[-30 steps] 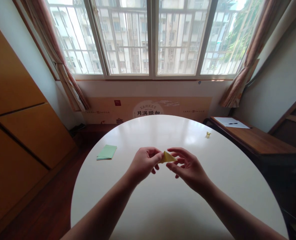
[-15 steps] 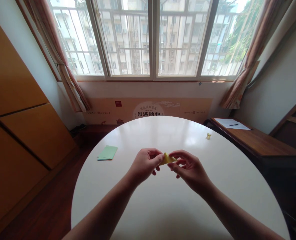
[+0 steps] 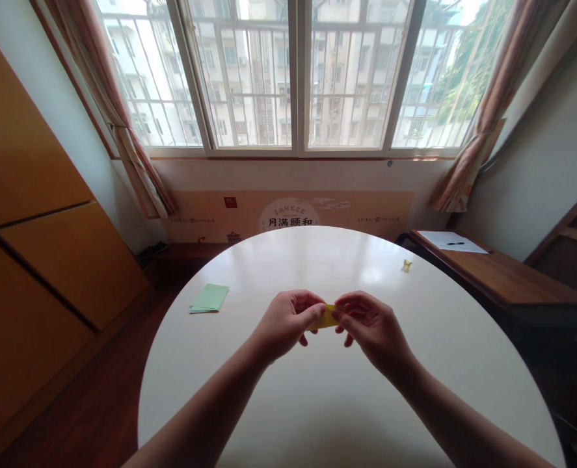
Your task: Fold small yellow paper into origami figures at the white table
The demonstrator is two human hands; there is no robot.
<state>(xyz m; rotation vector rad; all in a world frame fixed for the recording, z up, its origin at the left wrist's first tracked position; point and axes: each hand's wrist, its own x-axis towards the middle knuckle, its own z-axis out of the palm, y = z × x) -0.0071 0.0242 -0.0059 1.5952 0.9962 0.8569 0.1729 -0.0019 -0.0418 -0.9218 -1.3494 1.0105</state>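
Note:
A small folded piece of yellow paper (image 3: 328, 318) is held above the white round table (image 3: 308, 409). My left hand (image 3: 294, 322) pinches its left part between thumb and fingers. On the other side, my right hand (image 3: 369, 325) grips the right part the same way, with the thumb in front. Both hands' fingertips cover much of the paper, so its full shape is hidden.
Green paper sheets (image 3: 211, 298) lie stacked at the table's left. A small yellow folded paper figure (image 3: 406, 265) sits at the back right. Beyond it, a wooden side table (image 3: 517, 276) carries a white sheet (image 3: 447, 240) and a black pen (image 3: 455, 244).
The yellow paper has gone from showing a raised pointed tip to a flatter band between the fingers. My right thumb and fingers have closed in on it; both hands stay in nearly the same place.

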